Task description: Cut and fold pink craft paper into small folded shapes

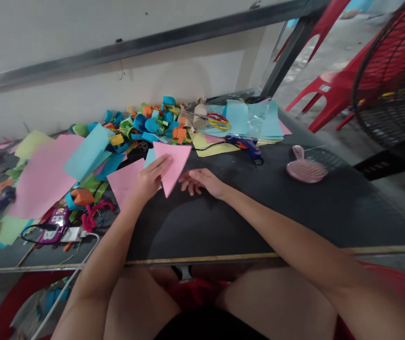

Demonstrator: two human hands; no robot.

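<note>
My left hand grips a pink sheet of paper whose lower end tapers to a point. Its fingers lie across the paper's left side, and the thumb is hidden. Just right of that point, my right hand hovers over the dark tabletop with its fingers loosely bent and apart, holding nothing. A second pink sheet lies flat under and left of my left hand. Behind it, a bit of light blue paper shows.
Behind my hands is a heap of folded colored paper pieces. Scissors and a blue glue gun lie to its right. A pink hairbrush and a fan are at the right. A purple power strip with cables sits front left.
</note>
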